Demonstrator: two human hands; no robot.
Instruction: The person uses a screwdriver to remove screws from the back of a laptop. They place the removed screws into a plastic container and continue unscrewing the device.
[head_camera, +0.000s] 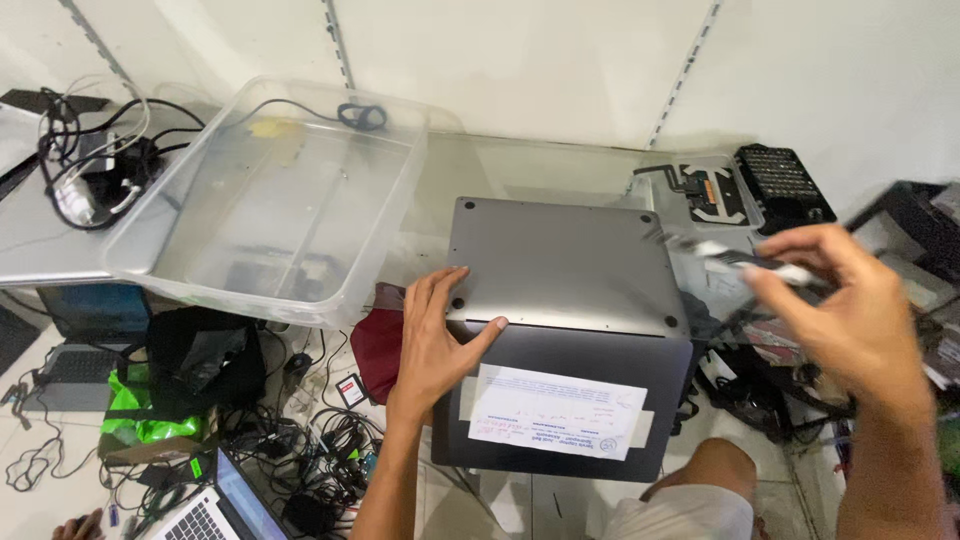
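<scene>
Laptop (565, 265) lies shut, bottom up, on the glass counter (520, 165), stacked on a darker laptop (580, 360) with a paper label (555, 410); long axis runs left-right, rubber feet facing up. Left hand (435, 335) is pressed flat on its near-left corner, fingers spread, likely steadying it. Right hand (850, 300), right of the laptop, pinches a blurred thin tool (745, 262), tip pointing toward the laptop. Clear bin (280, 195) sits left of the laptop, bit case (785, 185) beyond its right corner.
</scene>
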